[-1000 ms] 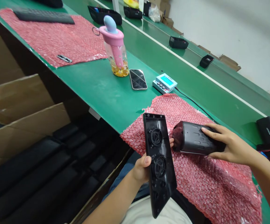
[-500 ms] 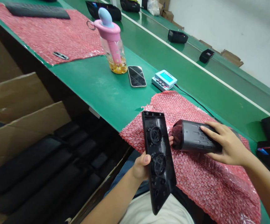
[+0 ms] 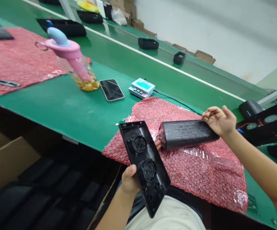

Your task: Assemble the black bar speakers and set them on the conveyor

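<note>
On the green worktop (image 3: 64,108), a pink-lidded bottle (image 3: 77,65) and a phone (image 3: 111,89) lie at ten o'clock. The left hand (image 3: 131,179) has its fingers closed around a black fan panel (image 3: 144,164), low centre. At two o'clock from it, a black cylindrical housing (image 3: 188,134) lies on pink bubble wrap (image 3: 200,172); the right hand (image 3: 218,119), fingers loosely curled, touches its far end.

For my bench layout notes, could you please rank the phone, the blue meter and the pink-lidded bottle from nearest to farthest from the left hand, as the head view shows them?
From the left hand, which grips the black fan panel:
1. Blue meter, straight ahead, past the pink bubble wrap.
2. Phone, just left of the meter.
3. Pink-lidded bottle, farthest left.
</note>
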Available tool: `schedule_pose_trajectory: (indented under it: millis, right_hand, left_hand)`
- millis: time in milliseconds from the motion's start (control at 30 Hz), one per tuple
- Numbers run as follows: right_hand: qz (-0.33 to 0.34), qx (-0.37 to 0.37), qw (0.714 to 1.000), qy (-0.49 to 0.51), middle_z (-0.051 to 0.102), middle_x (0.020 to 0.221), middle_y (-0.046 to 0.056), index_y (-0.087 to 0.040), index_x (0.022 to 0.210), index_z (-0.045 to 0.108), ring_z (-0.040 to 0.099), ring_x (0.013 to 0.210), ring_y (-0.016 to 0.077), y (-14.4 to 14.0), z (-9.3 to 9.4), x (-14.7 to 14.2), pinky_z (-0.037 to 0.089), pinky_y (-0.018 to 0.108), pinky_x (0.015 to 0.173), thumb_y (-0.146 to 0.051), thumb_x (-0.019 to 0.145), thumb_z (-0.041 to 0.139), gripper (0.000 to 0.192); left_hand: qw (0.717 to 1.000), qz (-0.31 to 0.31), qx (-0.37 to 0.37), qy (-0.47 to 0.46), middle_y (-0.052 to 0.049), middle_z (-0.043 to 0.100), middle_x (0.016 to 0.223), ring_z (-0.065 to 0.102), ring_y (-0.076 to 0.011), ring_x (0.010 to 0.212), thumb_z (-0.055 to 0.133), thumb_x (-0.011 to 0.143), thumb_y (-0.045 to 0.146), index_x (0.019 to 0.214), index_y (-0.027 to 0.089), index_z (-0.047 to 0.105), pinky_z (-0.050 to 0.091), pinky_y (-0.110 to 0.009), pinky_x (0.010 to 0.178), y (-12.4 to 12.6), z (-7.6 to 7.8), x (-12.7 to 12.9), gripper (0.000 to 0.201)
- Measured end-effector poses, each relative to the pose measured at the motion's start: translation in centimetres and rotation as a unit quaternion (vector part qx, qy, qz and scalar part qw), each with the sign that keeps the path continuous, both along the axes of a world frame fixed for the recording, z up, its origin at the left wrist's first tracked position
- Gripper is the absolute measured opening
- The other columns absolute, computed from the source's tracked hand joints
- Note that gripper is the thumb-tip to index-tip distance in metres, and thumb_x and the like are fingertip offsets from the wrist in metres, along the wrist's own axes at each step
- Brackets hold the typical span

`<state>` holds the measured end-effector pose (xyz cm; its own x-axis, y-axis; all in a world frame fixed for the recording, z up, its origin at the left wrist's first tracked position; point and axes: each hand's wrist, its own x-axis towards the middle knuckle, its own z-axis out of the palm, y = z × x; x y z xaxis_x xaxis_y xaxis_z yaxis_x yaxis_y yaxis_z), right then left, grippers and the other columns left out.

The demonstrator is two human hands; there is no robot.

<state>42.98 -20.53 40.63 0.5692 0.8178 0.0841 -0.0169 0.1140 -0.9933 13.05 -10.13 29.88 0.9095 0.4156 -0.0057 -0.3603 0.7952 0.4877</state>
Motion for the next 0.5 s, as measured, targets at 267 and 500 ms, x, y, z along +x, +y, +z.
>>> schedule_pose_trajectory:
  millis: [267,500]
  right_hand:
    - [0.106,0.059,0.992,-0.031,0.021,0.037,-0.006,-0.019,0.04,0.025,0.025,0.036,0.0078,2.7,8.2,-3.7,0.024,0.023,0.039,-0.039,0.079,0.056,0.054]
    - [0.206,0.089,0.971,-0.082,0.017,0.037,-0.009,-0.023,0.042,0.02,0.016,0.034,0.0053,7.2,0.7,-8.5,0.017,0.023,0.035,-0.047,0.082,0.05,0.056]
  left_hand:
    - [1.0,0.002,-0.031,-0.002,-0.012,0.051,0.136,0.044,-0.0366,0.126,0.06,0.067,0.058,0.138,0.019,0.04,0.04,-0.049,0.103,0.0,-1.1,-0.2,0.083]
    - [0.996,0.029,-0.077,0.017,-0.01,0.054,0.133,0.047,-0.0383,0.124,0.062,0.063,0.058,0.134,0.022,0.046,0.043,-0.052,0.099,0.0,-3.1,-0.5,0.081]
